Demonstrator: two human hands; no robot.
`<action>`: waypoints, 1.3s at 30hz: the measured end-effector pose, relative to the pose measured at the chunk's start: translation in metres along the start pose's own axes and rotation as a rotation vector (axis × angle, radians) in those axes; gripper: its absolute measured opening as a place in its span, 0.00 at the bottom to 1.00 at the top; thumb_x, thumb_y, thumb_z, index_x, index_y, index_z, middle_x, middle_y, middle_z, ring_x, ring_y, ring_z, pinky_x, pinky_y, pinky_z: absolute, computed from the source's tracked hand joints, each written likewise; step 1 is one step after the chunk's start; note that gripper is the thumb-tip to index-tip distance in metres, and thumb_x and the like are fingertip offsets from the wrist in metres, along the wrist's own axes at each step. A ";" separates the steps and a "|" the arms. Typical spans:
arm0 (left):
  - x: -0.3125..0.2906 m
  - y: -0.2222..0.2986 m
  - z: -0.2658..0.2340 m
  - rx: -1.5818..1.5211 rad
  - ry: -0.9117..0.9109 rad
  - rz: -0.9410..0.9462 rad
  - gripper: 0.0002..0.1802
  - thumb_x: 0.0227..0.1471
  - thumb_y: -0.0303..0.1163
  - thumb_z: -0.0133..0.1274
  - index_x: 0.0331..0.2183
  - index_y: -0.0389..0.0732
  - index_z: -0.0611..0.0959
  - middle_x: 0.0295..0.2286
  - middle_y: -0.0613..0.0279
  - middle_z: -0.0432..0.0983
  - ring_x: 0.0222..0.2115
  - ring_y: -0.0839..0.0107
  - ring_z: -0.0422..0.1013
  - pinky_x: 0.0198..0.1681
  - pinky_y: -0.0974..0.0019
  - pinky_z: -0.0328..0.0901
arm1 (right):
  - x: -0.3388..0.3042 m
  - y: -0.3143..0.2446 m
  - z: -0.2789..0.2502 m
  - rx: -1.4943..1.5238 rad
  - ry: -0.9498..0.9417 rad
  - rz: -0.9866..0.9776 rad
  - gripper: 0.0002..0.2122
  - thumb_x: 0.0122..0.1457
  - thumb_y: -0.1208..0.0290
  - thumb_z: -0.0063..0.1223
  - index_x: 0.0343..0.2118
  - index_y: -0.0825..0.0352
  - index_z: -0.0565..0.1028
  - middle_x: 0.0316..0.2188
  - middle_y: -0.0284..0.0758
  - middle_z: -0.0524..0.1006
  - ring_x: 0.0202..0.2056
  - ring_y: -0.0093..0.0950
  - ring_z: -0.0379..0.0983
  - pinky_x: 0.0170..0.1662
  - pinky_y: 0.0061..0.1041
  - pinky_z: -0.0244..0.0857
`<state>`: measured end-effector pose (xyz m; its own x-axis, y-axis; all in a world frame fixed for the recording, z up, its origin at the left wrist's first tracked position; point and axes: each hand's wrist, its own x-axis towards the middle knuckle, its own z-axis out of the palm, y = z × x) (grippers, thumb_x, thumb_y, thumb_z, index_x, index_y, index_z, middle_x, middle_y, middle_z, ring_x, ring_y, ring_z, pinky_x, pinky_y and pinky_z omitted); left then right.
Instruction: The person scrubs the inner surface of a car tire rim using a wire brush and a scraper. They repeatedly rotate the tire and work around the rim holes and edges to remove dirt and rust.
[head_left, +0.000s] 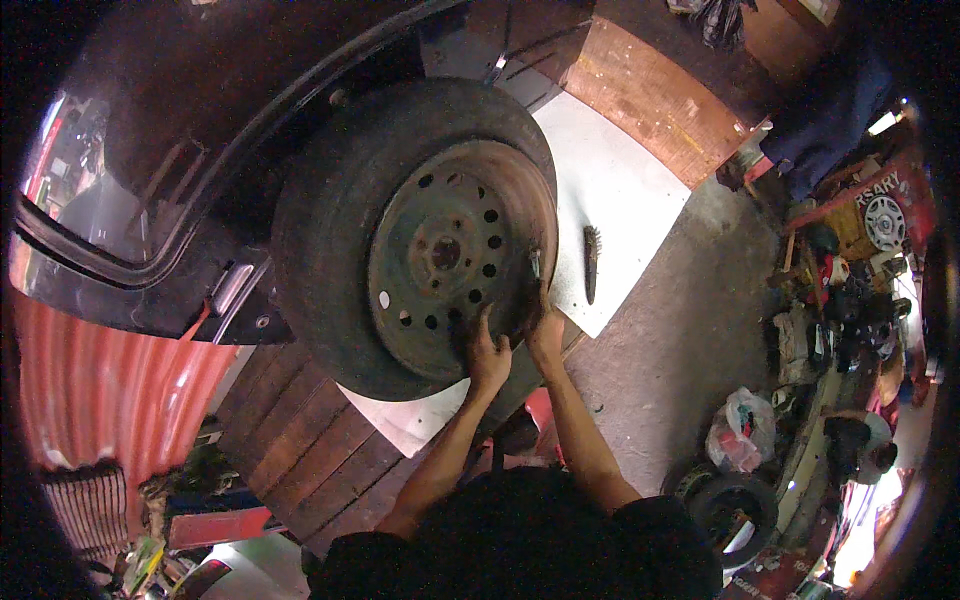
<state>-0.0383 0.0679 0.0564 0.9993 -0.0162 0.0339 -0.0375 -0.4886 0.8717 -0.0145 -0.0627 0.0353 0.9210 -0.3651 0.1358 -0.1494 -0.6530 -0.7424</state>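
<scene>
A black tyre on a rusty steel wheel (445, 215) stands tilted beside a dark car body, its round holes facing me. My left hand (489, 362) is at the wheel's lower edge, thumb up against the rim and the other fingers partly hidden. Just to the right, my right hand (545, 335) is closed at the rim's lower right. From it a thin tool with a pale tip (535, 263) points up along the inside of the rim; its kind is not clear. A dark wire brush (592, 265) lies on the white board (635, 215) right of the wheel.
Wooden planks (300, 430) lie under the wheel at the lower left, near a red corrugated sheet (110, 390). A brown board (650, 95) is at the far right. On the concrete floor (670, 330) sit a plastic bag (740, 430) and another tyre (745, 500).
</scene>
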 end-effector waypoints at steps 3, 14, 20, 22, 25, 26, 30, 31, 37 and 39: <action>0.001 0.001 -0.002 -0.001 -0.005 0.015 0.35 0.46 0.19 0.53 0.58 0.35 0.66 0.56 0.40 0.64 0.58 0.47 0.61 0.63 0.54 0.53 | 0.008 -0.009 -0.009 -0.004 -0.001 -0.028 0.34 0.50 0.84 0.46 0.64 0.63 0.59 0.33 0.56 0.77 0.33 0.52 0.77 0.36 0.44 0.69; 0.005 0.001 -0.003 -0.050 -0.065 -0.009 0.37 0.47 0.21 0.52 0.60 0.37 0.64 0.56 0.41 0.65 0.58 0.47 0.61 0.62 0.54 0.54 | -0.002 0.005 0.010 0.024 0.014 -0.022 0.26 0.57 0.78 0.44 0.61 0.66 0.64 0.30 0.55 0.77 0.31 0.50 0.77 0.35 0.42 0.69; 0.002 0.002 0.006 -0.123 -0.125 0.041 0.36 0.48 0.22 0.52 0.60 0.37 0.63 0.57 0.40 0.63 0.59 0.45 0.59 0.61 0.53 0.55 | 0.045 0.058 0.024 -0.156 -0.062 0.089 0.25 0.55 0.78 0.46 0.59 0.62 0.67 0.35 0.57 0.77 0.37 0.52 0.76 0.38 0.46 0.69; 0.006 -0.001 0.012 -0.156 -0.116 0.084 0.36 0.48 0.21 0.51 0.60 0.37 0.63 0.58 0.40 0.62 0.59 0.45 0.58 0.62 0.53 0.54 | 0.051 0.068 0.024 -0.194 -0.023 0.059 0.24 0.55 0.78 0.46 0.57 0.63 0.69 0.36 0.58 0.76 0.38 0.51 0.76 0.38 0.47 0.69; 0.005 0.003 -0.005 -0.128 -0.118 -0.044 0.36 0.49 0.20 0.51 0.60 0.38 0.62 0.58 0.40 0.60 0.60 0.46 0.57 0.63 0.53 0.53 | 0.016 0.035 0.024 -0.077 0.024 -0.114 0.28 0.52 0.81 0.48 0.60 0.65 0.65 0.36 0.55 0.77 0.37 0.50 0.77 0.38 0.43 0.70; 0.003 0.008 -0.009 -0.120 -0.143 -0.105 0.36 0.49 0.20 0.51 0.60 0.38 0.62 0.59 0.41 0.60 0.61 0.46 0.56 0.63 0.53 0.52 | 0.011 0.032 0.019 -0.043 0.042 -0.149 0.30 0.51 0.82 0.48 0.61 0.65 0.64 0.35 0.54 0.78 0.36 0.50 0.77 0.38 0.43 0.70; 0.002 -0.006 0.008 -0.165 -0.043 0.040 0.37 0.49 0.19 0.51 0.61 0.38 0.61 0.58 0.41 0.61 0.60 0.47 0.57 0.64 0.54 0.51 | 0.033 0.032 0.005 -0.035 0.000 -0.150 0.34 0.50 0.85 0.47 0.63 0.62 0.61 0.31 0.53 0.78 0.33 0.51 0.77 0.37 0.43 0.69; 0.000 0.000 0.009 -0.166 -0.045 0.026 0.37 0.49 0.19 0.51 0.61 0.38 0.61 0.58 0.41 0.61 0.60 0.47 0.57 0.64 0.54 0.51 | 0.058 0.034 0.002 -0.117 -0.082 -0.076 0.34 0.50 0.85 0.47 0.64 0.61 0.60 0.32 0.52 0.79 0.35 0.50 0.77 0.39 0.42 0.69; -0.005 0.010 0.000 -0.027 0.079 -0.041 0.37 0.47 0.19 0.51 0.60 0.37 0.62 0.58 0.41 0.62 0.60 0.46 0.58 0.64 0.55 0.51 | 0.021 0.026 -0.006 -0.089 -0.132 -0.089 0.33 0.52 0.85 0.46 0.64 0.60 0.60 0.31 0.54 0.78 0.31 0.47 0.78 0.34 0.41 0.70; -0.005 0.010 0.003 -0.019 0.106 -0.009 0.37 0.47 0.19 0.51 0.60 0.37 0.62 0.58 0.40 0.62 0.60 0.46 0.58 0.63 0.55 0.52 | 0.020 0.038 -0.004 0.001 -0.086 -0.183 0.33 0.53 0.84 0.47 0.65 0.60 0.60 0.30 0.54 0.77 0.30 0.46 0.78 0.33 0.40 0.69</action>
<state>-0.0434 0.0606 0.0634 0.9938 0.0811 0.0765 -0.0294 -0.4715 0.8814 -0.0032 -0.0974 0.0120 0.9600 -0.1829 0.2121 0.0233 -0.7025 -0.7113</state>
